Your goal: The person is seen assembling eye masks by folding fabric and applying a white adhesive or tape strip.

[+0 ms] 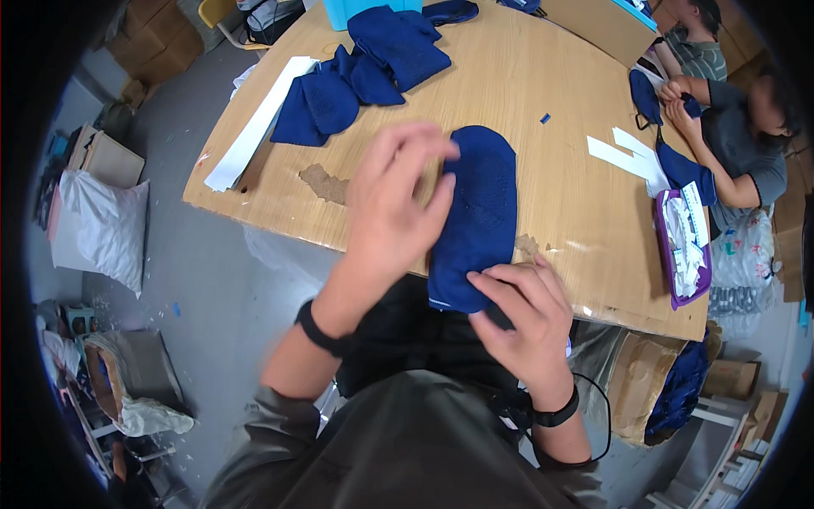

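Note:
A dark blue knitted fabric piece (pixel 479 199), long and flat with a rounded far end, lies on the table before me, its near end over the table's front edge. A thin white line shows at its near left corner. My right hand (pixel 532 318) pinches its near right edge between thumb and fingers. My left hand (pixel 392 195) is raised at the piece's left side, slightly blurred, its fingers bent and apart with nothing seen in them. Whether its fingertips touch the cloth I cannot tell.
More dark blue fabric pieces (pixel 318 106) lie at the far left beside long white strips (pixel 259 127). At right stand a purple basket (pixel 660 246) of white slips and some loose white strips (pixel 623 157). A co-worker (pixel 746 127) handles dark blue fabric there. The wooden table (pixel 568 195) has worn patches.

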A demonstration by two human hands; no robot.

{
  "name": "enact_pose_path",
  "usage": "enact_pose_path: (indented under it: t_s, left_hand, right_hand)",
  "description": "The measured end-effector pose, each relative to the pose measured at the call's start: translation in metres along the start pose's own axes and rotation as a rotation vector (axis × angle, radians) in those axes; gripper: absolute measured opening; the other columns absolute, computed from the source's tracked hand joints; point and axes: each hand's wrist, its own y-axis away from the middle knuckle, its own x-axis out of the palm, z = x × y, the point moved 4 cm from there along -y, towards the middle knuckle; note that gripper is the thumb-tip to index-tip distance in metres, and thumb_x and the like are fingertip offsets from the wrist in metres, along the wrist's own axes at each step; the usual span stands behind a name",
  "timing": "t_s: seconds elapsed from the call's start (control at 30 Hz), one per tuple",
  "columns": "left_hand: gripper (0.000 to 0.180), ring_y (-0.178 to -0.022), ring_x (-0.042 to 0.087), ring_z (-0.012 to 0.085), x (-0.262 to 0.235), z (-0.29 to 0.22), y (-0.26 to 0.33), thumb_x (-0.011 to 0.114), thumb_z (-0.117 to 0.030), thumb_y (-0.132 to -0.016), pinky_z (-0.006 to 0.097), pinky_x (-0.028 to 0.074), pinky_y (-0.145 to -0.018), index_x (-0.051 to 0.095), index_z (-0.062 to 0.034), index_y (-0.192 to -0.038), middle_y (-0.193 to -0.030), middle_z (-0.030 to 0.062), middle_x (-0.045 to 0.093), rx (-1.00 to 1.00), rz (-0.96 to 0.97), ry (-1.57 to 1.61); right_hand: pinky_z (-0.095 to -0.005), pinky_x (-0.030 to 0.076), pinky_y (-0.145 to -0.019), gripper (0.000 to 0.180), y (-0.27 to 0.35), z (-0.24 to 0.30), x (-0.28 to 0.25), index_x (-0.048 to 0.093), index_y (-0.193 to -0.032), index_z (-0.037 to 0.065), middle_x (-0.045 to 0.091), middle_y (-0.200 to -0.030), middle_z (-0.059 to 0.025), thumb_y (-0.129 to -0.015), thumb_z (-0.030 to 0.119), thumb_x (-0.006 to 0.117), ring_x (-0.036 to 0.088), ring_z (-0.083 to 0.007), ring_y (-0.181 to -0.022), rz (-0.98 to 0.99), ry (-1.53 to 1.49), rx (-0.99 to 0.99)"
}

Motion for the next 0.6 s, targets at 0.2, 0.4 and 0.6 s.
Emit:
enact_pose_path:
  t_s: [0.2, 0.4, 0.6]
  left_hand:
    - [0.027, -0.090, 0.064, 0.0254, -0.015, -0.027, 0.064, 0.084, -0.005, -0.062, 0.034, 0.052, -0.076, 0.072, -0.0050, -0.086, -0.096, 0.0076, 0.070, 0.068, 0.347, 0.314]
    - [0.036, -0.098, 0.063, 0.0262, -0.016, -0.017, 0.068, 0.079, -0.005, -0.061, 0.036, 0.053, -0.082, 0.073, -0.0061, -0.097, -0.101, 0.0043, 0.070, 0.139, 0.432, 0.226]
    - [0.047, -0.104, 0.061, 0.0269, -0.016, -0.021, 0.069, 0.072, -0.003, -0.063, 0.037, 0.052, -0.087, 0.070, -0.0070, -0.110, -0.111, 0.0060, 0.067, 0.241, 0.527, 0.126]
  right_hand:
    - [-0.0469, 0.048, -0.096, 0.031, -0.014, -0.006, -0.001, 0.073, -0.096, 0.012, 0.066, -0.093, -0.0026, -0.065, 0.008, 0.077, 0.063, -0.0252, -0.085, 0.001, -0.116, 0.054]
    - [-0.0424, 0.052, -0.090, 0.033, -0.018, -0.004, -0.011, 0.072, -0.098, 0.009, 0.069, -0.097, -0.0061, -0.065, 0.007, 0.078, 0.065, -0.0273, -0.086, 0.044, -0.162, 0.077]
    - [-0.0356, 0.055, -0.079, 0.025, -0.011, -0.007, -0.014, 0.072, -0.095, 0.005, 0.072, -0.098, -0.0087, -0.072, 0.011, 0.079, 0.068, -0.0277, -0.087, 0.039, -0.248, 0.121]
